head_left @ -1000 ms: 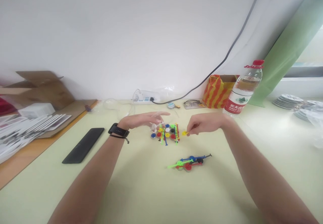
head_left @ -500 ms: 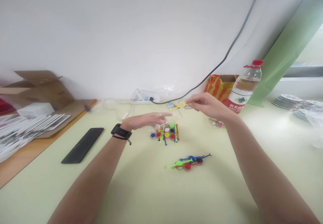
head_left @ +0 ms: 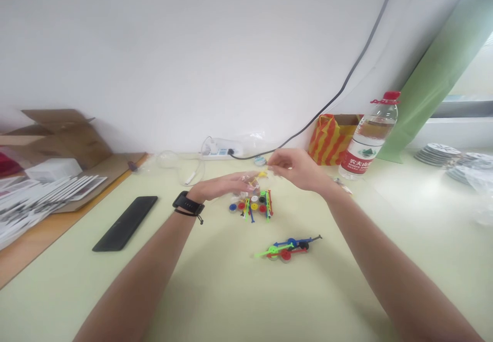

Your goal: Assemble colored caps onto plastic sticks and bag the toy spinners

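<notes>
My left hand [head_left: 227,185], with a black watch on the wrist, pinches a small clear piece just above a group of coloured discs [head_left: 254,207] and thin sticks [head_left: 269,206]. My right hand [head_left: 295,169] is beside it with thumb and index finger pinched together; what they hold, if anything, is too small to make out. A yellow piece [head_left: 262,174] shows between the two hands, near the left fingertips. Closer to me lie blue, black, green and red arrow-shaped pieces on round bases [head_left: 285,253].
A black phone-like slab [head_left: 125,224] lies at left, beside stacked white cards [head_left: 50,198] and a cardboard box [head_left: 73,136]. A power strip [head_left: 221,149] sits by the wall. At right stand a water bottle [head_left: 358,162], a striped bag [head_left: 327,139] and stacked discs [head_left: 437,154].
My right hand has moved left and slightly down, close to my left hand. The yellow piece has moved from the right fingertips' earlier spot to beside the left fingers.
</notes>
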A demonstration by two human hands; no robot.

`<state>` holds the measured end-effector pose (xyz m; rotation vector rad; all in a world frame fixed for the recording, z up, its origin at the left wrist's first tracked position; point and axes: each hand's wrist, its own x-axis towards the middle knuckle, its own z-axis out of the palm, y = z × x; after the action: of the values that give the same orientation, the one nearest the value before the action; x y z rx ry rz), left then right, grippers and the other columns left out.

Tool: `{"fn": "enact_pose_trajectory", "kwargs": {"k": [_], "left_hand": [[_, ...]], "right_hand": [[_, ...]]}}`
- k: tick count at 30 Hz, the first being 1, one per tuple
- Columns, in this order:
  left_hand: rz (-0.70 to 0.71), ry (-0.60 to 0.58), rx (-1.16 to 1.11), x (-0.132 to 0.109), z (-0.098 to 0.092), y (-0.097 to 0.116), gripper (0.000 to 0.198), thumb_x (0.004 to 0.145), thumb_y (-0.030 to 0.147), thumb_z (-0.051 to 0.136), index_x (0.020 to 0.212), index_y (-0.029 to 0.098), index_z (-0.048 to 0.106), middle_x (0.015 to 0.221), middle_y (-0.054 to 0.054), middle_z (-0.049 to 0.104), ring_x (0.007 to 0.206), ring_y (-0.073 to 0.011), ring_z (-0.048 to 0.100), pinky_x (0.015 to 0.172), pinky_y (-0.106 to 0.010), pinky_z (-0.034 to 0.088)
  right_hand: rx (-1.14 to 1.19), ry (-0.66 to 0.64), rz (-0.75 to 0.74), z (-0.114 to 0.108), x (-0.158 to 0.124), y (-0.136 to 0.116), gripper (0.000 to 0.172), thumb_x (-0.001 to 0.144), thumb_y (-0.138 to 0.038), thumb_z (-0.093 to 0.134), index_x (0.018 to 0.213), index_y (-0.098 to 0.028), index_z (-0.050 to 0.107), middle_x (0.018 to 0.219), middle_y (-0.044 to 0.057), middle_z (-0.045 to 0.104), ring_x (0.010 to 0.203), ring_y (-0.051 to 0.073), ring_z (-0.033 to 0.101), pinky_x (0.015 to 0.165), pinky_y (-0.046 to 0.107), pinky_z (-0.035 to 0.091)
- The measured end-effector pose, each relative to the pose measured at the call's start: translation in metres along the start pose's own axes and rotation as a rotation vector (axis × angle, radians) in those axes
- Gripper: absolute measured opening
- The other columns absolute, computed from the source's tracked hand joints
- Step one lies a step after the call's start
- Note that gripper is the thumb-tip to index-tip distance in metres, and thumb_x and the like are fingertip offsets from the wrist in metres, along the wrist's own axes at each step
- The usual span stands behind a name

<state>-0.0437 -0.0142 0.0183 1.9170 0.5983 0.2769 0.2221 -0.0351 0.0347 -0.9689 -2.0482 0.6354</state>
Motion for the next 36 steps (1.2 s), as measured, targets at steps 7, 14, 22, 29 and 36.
{"fn": "enact_pose_trajectory", "kwargs": {"k": [7, 14, 22, 29, 36], "left_hand": [[-0.018, -0.002, -0.099, 0.001, 0.001, 0.0, 0.066, 0.097, 0.04, 0.062, 0.159, 0.032, 0.039, 0.143, -0.009, 0.059, 0.133, -0.0302, 0.051, 0.11, -0.044, 0.038], [0.016, -0.051, -0.103, 0.003, 0.004, 0.006, 0.067, 0.098, 0.039, 0.062, 0.16, 0.03, 0.038, 0.137, -0.009, 0.062, 0.126, -0.0274, 0.054, 0.108, -0.041, 0.039], [-0.038, -0.047, -0.083, 0.002, 0.0, 0.001, 0.066, 0.097, 0.042, 0.06, 0.159, 0.036, 0.038, 0.15, -0.007, 0.053, 0.13, -0.0278, 0.051, 0.112, -0.043, 0.037], [-0.13, 0.013, -0.036, -0.005, -0.007, -0.004, 0.068, 0.096, 0.049, 0.06, 0.159, 0.035, 0.038, 0.138, -0.007, 0.06, 0.128, -0.0274, 0.053, 0.11, -0.04, 0.04], [-0.139, 0.017, 0.018, -0.006, -0.008, -0.008, 0.066, 0.097, 0.052, 0.058, 0.158, 0.033, 0.041, 0.137, -0.007, 0.059, 0.129, -0.0285, 0.051, 0.114, -0.041, 0.037]], "right_hand": [[-0.117, 0.067, -0.008, 0.004, -0.001, -0.009, 0.007, 0.082, -0.023, 0.072, 0.086, -0.02, 0.077, 0.084, 0.003, 0.075, 0.07, 0.016, 0.06, 0.064, 0.029, 0.047], [-0.183, -0.017, 0.034, 0.009, -0.002, -0.018, 0.011, 0.083, -0.021, 0.07, 0.084, -0.019, 0.08, 0.082, 0.003, 0.076, 0.069, 0.016, 0.057, 0.063, 0.028, 0.042], [0.0, -0.24, -0.045, -0.01, -0.005, -0.02, 0.028, 0.098, -0.029, 0.052, 0.107, -0.024, 0.078, 0.095, 0.002, 0.077, 0.075, 0.015, 0.062, 0.07, 0.027, 0.048], [0.115, -0.468, 0.099, -0.05, -0.013, -0.015, 0.039, 0.095, -0.052, 0.06, 0.088, -0.02, 0.082, 0.085, 0.007, 0.077, 0.079, 0.019, 0.066, 0.073, 0.03, 0.052], [-0.161, -1.111, 0.328, -0.011, -0.013, 0.006, 0.034, 0.049, -0.042, 0.095, 0.073, -0.022, 0.083, 0.078, 0.001, 0.079, 0.072, 0.018, 0.069, 0.059, 0.023, 0.048]]}}
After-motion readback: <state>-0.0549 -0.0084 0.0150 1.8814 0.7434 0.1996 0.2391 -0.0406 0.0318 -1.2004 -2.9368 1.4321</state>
